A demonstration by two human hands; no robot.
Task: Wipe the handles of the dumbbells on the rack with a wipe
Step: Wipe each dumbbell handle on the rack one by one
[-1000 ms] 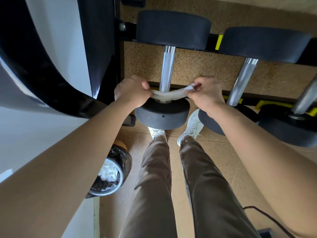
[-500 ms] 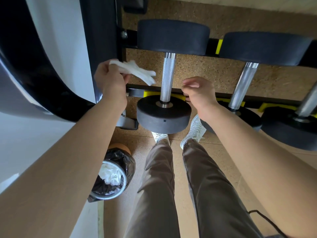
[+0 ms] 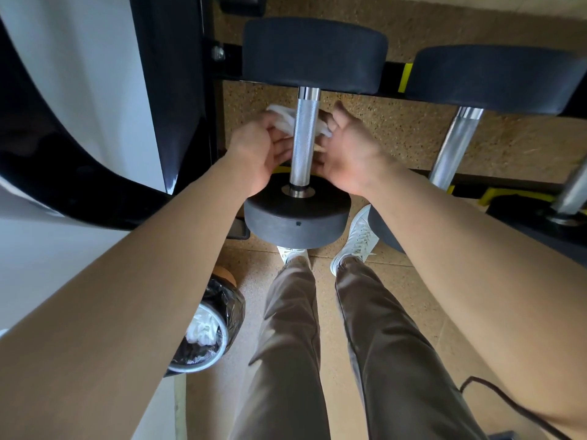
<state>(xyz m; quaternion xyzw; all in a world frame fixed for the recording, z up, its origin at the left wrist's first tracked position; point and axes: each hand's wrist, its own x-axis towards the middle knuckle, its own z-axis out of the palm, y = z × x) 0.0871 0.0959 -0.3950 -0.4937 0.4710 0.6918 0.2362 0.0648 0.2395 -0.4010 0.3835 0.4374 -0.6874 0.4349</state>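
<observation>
Crumpled white wipe point(image 3: 282, 119) runs behind the knurled chrome handle point(image 3: 304, 138) of the leftmost black round-headed dumbbell point(image 3: 314, 55). It sits approx. at the handle's upper half, w/ one end showing on each side.

Left hand point(image 3: 259, 154) is just left of the handle, fingers curled round the bunched end of the wipe, which sticks out above the knuckles. Right hand point(image 3: 349, 150) is just right of the handle, thumb up, fingertips pinching the other end. Both hands are close in vs. the bar; whether skin touches metal, can't tell.

The dumbbell lies across the black rack w/ yellow pads point(image 3: 405, 78), far head at the back rail, near head at the front, handle pointing away from the person. Beside it on the right is a second black dumbbell w/ chrome handle point(image 3: 455, 147), apart from both hands. A third chrome handle point(image 3: 573, 192) just shows at the frame edge.

Below is the speckled cork-coloured floor point(image 3: 409, 281), w/ the person's brown trousers point(image 3: 292, 344) & white lace-up trainers point(image 3: 357, 238) under the near head. Left of the legs stands a round bin w/ black liner point(image 3: 230, 309), crumpled white sheets inside. A black cable point(image 3: 508, 404) lies on the floor bottom right. A curved black machine frame point(image 3: 63, 173) is on the left.
</observation>
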